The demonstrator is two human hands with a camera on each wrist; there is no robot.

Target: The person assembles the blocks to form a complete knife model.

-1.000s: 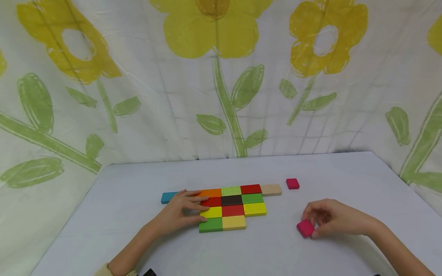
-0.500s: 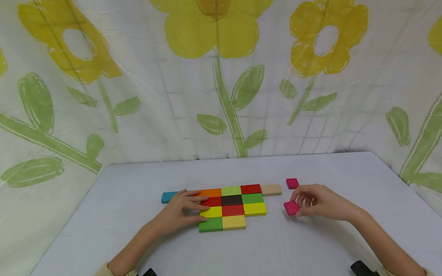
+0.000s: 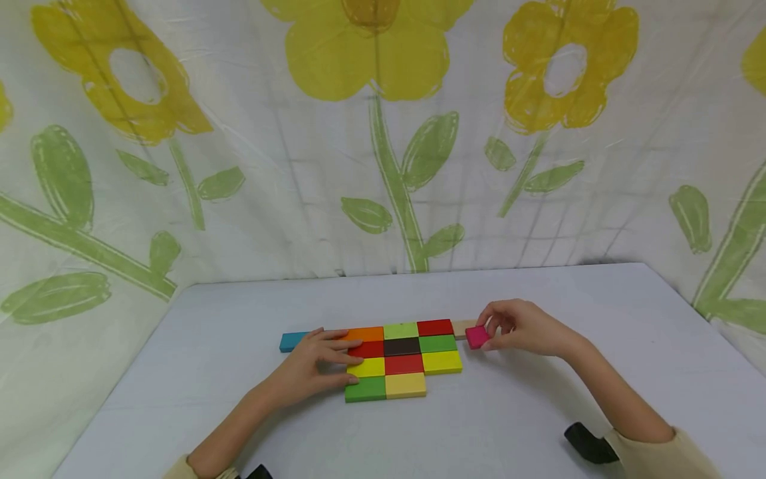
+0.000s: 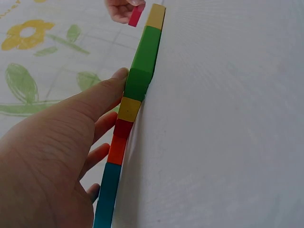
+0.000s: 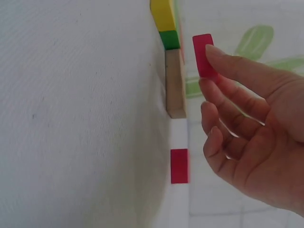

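Observation:
My right hand point(image 3: 529, 329) pinches a small pink square block point(image 3: 476, 337) between thumb and fingers. In the head view that block overlaps the near right part of a plain wooden block point(image 3: 459, 328); in the right wrist view it shows above the table surface. Spread fingers of my left hand point(image 3: 308, 372) rest on the left ends of several flat coloured blocks laid edge to edge in rows. Among these are a black block point(image 3: 401, 347), a yellow block point(image 3: 442, 362) and a cream block point(image 3: 405, 385). A blue block point(image 3: 293, 341) sticks out behind the left hand.
A second pink block point(image 5: 179, 166) lies on the table past the wooden block's end, hidden by my right hand in the head view. The white table point(image 3: 383, 439) ends at a hanging cloth point(image 3: 287, 199) printed with yellow flowers.
My right hand has carried the pink block leftward and away from me, from the right side of the table to the wooden block. The left hand and the rows have stayed put.

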